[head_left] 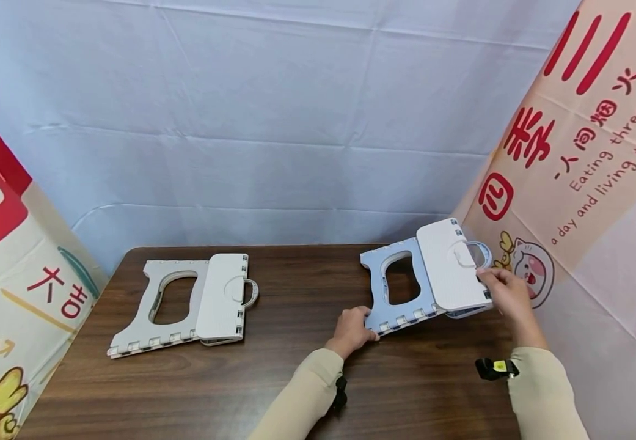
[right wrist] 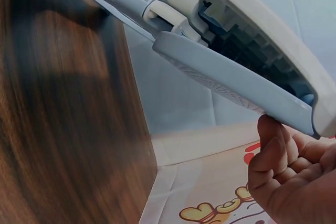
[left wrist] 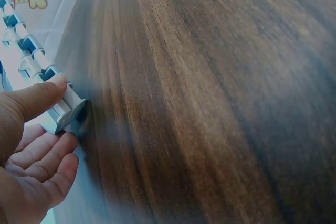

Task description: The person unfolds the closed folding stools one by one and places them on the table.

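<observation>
A folded step stool point(head_left: 440, 275), light blue with a white top panel, lies tilted at the right of the table in the head view. My left hand point(head_left: 349, 331) grips the end of its leg at the near left corner; in the left wrist view the thumb lies over the hinged edge of the stool point(left wrist: 39, 59) and the fingers are beneath. At the handle side, my right hand point(head_left: 507, 294) holds the seat edge. The right wrist view shows curled fingers against the lower panel of the stool point(right wrist: 231, 80), with the two seat panels slightly apart and that end raised.
A second folded step stool point(head_left: 221, 299), grey and white, lies flat on the left of the brown wooden table point(head_left: 290, 281). Behind the table hangs a pale cloth point(head_left: 274, 153). Printed cloths stand at both sides, the right one point(head_left: 570, 232) close to my right hand.
</observation>
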### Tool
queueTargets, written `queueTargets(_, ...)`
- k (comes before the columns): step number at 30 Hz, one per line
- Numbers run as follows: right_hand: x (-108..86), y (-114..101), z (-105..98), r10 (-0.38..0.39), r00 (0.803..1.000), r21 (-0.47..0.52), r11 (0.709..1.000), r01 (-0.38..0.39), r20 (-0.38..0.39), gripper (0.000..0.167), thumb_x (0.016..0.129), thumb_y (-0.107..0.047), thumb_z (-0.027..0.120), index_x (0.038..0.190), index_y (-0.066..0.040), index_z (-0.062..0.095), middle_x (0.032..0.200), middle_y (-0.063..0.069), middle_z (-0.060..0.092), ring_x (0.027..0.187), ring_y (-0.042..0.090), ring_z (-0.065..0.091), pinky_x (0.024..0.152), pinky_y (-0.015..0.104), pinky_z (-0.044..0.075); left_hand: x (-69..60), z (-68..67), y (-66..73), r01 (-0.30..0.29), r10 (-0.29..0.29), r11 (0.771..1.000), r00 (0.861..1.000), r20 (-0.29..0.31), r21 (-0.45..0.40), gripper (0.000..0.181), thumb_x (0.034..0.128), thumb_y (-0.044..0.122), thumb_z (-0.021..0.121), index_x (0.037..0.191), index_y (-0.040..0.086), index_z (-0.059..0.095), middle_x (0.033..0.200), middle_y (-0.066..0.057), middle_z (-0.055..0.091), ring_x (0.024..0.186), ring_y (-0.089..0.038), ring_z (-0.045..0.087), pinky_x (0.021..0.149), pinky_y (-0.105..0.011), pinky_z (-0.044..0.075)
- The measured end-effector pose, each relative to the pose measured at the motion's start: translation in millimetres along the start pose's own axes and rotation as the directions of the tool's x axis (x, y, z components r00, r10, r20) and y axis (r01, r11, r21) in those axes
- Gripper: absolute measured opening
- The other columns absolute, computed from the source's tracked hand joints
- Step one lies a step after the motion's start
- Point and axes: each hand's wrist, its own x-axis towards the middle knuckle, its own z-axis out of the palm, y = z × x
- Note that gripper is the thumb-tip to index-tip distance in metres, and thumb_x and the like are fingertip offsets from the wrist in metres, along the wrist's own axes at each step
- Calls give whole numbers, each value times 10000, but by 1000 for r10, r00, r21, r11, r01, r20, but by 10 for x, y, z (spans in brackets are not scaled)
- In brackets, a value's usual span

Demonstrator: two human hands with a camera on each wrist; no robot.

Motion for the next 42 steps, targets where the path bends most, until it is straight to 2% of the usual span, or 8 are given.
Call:
queueTargets(7,-25,-86,22,25,1000,48,999,-25,9,664,952,-469,417,1309,91,428,1281,272,390,1015,322,378,713,342,351,-6,-3,3,-1,1,1000,1000,1,18,626,678,218,849,1243,113,600,1116,-42,636,954,-181,596,748,-270,488)
queueTargets(12,-26,-120,70,43,998,76,996,-39,-49,615,947,-439,446,1277,79,471,1246,226,426,994,281,391,721,315,344,-14,-15,9,-3,2,1000,1000,21,16,611,686,244,841,1233,99,612,1137,-44,630,963,-177,594,739,-257,487)
queueTargets(18,-47,-175,132,19,992,77,997,-9,-121,527,950,-365,470,1221,84,522,1152,191,484,891,228,431,666,258,378,-23,-25,2,22,-21,1000,999,45,-20,638,679,360,828,1225,104,621,1101,-41,646,902,-155,602,709,-267,488)
queueTargets(21,-60,-218,152,18,990,78,997,-7,-143,517,950,-355,471,1221,81,532,1154,187,492,893,219,430,663,255,376,-11,-27,0,20,-19,1000,999,47,-22,628,687,365,823,1222,103,624,1104,-38,645,895,-154,605,707,-266,489)
queueTargets(26,-71,-281,172,37,988,78,997,-25,-148,527,953,-366,460,1236,74,528,1183,198,484,934,232,418,667,282,366,13,-27,0,24,-24,1000,998,50,3,618,681,368,828,1209,108,638,1110,-26,645,911,-164,606,722,-272,490)
queueTargets(33,-81,-343,200,33,989,116,993,-16,-144,521,949,-360,476,1239,70,528,1114,165,503,842,179,448,596,198,413,24,-31,4,39,-39,999,998,44,3,590,677,345,834,1188,112,651,1099,-25,649,900,-173,607,709,-273,489)
queueTargets(42,-74,-409,230,39,988,183,983,-11,-149,466,933,-346,522,1180,48,554,995,65,515,775,108,464,581,184,427,37,-63,1,45,-45,999,998,46,0,583,665,340,842,1169,110,662,1082,-21,653,883,-174,605,700,-274,485)
